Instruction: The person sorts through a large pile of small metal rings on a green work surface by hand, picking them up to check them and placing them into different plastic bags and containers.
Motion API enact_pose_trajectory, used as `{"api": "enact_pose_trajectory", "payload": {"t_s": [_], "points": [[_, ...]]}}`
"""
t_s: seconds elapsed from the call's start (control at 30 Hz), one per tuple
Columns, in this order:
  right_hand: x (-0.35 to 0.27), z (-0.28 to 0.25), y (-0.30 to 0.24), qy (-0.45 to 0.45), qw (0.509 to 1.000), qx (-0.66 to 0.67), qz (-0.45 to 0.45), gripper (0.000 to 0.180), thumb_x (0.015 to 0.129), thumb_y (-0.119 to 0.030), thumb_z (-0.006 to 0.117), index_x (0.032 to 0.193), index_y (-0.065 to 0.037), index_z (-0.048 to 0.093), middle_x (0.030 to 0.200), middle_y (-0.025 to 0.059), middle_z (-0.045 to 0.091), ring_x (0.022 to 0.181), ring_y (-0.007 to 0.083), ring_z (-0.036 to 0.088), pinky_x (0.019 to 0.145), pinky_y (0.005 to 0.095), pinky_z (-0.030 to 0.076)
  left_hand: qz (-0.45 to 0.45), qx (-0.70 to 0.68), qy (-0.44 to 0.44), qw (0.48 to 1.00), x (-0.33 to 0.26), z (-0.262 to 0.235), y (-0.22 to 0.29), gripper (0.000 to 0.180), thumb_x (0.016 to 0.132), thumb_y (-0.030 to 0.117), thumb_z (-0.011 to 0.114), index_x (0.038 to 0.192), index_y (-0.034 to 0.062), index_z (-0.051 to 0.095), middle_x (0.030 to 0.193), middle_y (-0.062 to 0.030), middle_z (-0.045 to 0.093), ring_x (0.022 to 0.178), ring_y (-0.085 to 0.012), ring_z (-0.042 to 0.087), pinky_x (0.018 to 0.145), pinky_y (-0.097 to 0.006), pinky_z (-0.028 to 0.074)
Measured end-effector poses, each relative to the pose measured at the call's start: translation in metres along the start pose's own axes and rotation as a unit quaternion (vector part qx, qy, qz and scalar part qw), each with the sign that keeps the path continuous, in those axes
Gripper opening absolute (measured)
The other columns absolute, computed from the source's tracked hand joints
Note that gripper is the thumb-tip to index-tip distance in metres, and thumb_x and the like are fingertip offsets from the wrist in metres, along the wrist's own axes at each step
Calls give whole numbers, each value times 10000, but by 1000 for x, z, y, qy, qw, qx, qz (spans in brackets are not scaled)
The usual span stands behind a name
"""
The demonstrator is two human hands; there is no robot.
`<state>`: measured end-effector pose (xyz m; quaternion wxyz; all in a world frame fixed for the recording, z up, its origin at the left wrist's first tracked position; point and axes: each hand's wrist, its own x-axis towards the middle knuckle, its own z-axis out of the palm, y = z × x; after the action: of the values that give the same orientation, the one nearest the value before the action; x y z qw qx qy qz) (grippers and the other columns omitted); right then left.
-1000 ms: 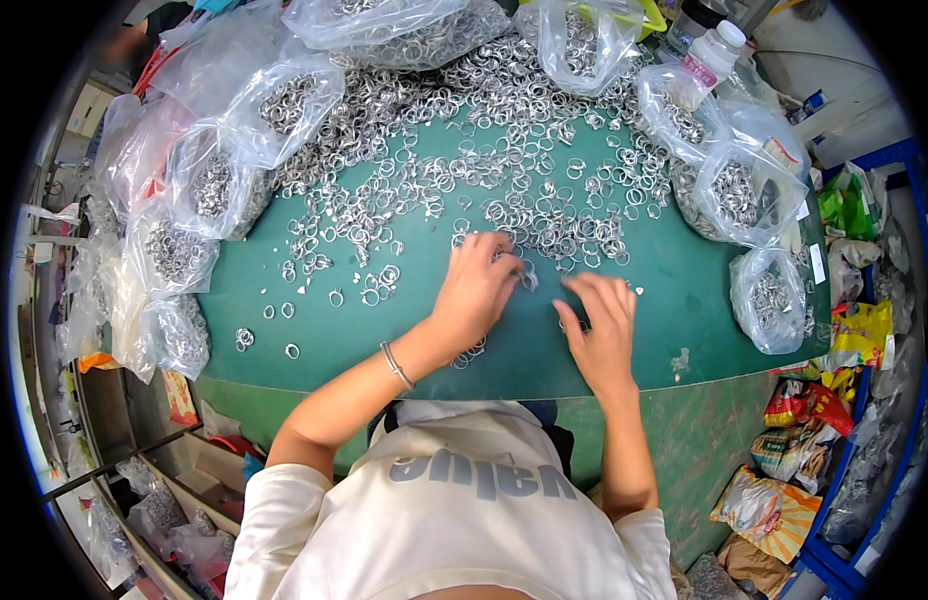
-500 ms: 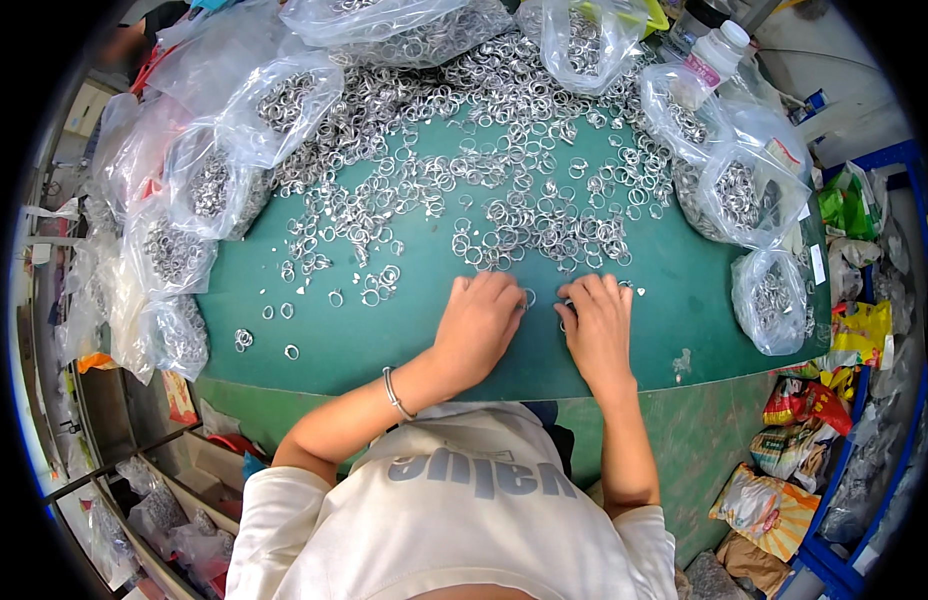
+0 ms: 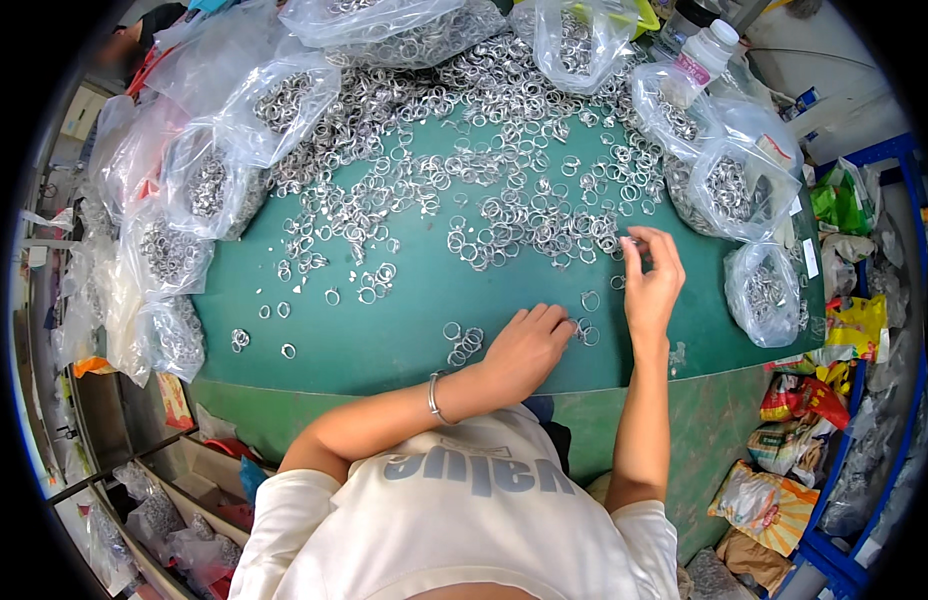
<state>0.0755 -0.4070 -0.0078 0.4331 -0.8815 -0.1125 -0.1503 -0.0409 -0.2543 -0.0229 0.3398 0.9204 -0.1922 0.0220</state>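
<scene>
My left hand (image 3: 532, 350) rests low over the green tabletop near its front edge, fingers curled down. Its fingertips are beside a few silver rings (image 3: 587, 333); what lies beneath the fingers is hidden. A small cluster of rings (image 3: 466, 345) lies just left of that hand. My right hand (image 3: 654, 285) is farther out, at the right end of a heap of rings (image 3: 544, 225). Thumb and forefinger pinch there, with a silver ring apparently between the tips. One loose ring (image 3: 590, 300) sits between the two hands.
A large mound of rings (image 3: 384, 100) spreads along the far side of the green table (image 3: 384, 340). Clear plastic bags of rings stand around it, including one at left (image 3: 171, 250) and one at right (image 3: 762, 295). A white bottle (image 3: 706, 55) stands at back right.
My right hand has moved right and away from me to the heap's edge. My left hand has shifted right and nearer to me, exposing a ring cluster on its left.
</scene>
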Motion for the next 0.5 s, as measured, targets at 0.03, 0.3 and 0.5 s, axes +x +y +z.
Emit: {"api": "enact_pose_trajectory", "payload": {"t_s": [0.03, 0.3, 0.5], "points": [[-1, -1, 8, 12, 1000, -23, -6, 159, 802, -4, 675, 957, 13, 646, 937, 124, 636, 764, 243, 592, 696, 340, 475, 9, -25, 6, 1000, -1, -2, 1, 283, 786, 50, 647, 1060, 41, 578, 1048, -117, 544, 924, -282, 534, 779, -378, 428], [-20, -13, 3, -50, 991, -92, -88, 243, 764, -32, 691, 1001, -21, 639, 1066, 125, 582, 968, 317, 538, 851, 397, 438, 28, 123, 49, 991, 40, -34, -32, 407, 783, 92, 665, 1179, 95, 572, 1245, -98, 498, 1122, -311, 466, 892, -438, 396], [-17, -1, 3, -68, 977, -155, -126, 171, 743, -46, 707, 902, -56, 646, 1105, 104, 559, 1003, 301, 507, 834, 411, 396, 3, 200, 74, 977, 62, -26, -67, 276, 785, 89, 662, 1056, 83, 611, 1288, -99, 477, 1195, -312, 423, 941, -449, 328]]}}
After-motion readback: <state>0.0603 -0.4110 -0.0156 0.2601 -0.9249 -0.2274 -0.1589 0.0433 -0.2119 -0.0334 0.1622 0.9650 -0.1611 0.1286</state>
